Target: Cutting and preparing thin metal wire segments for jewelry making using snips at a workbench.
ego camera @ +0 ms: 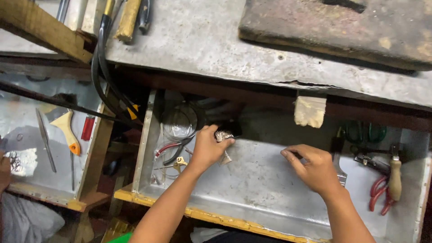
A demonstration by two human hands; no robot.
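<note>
My left hand (206, 147) reaches into an open metal-lined drawer (261, 189) and pinches a small crumpled silvery piece (223, 135) between thumb and fingers. My right hand (311, 165) hovers over the drawer floor to the right, fingers curled together as if pinching something tiny; what is in it cannot be made out. A clear round glass dish (179, 122) sits just left of my left hand, with red-handled pliers (170, 148) below it.
Red-handled pliers (379, 194) and a wooden-handled tool (395, 179) lie at the drawer's right end. A second drawer (27, 175) on the left holds a yellow-handled tool (67, 131) and a file. Black cables (101, 76) hang from the grey workbench (202, 40).
</note>
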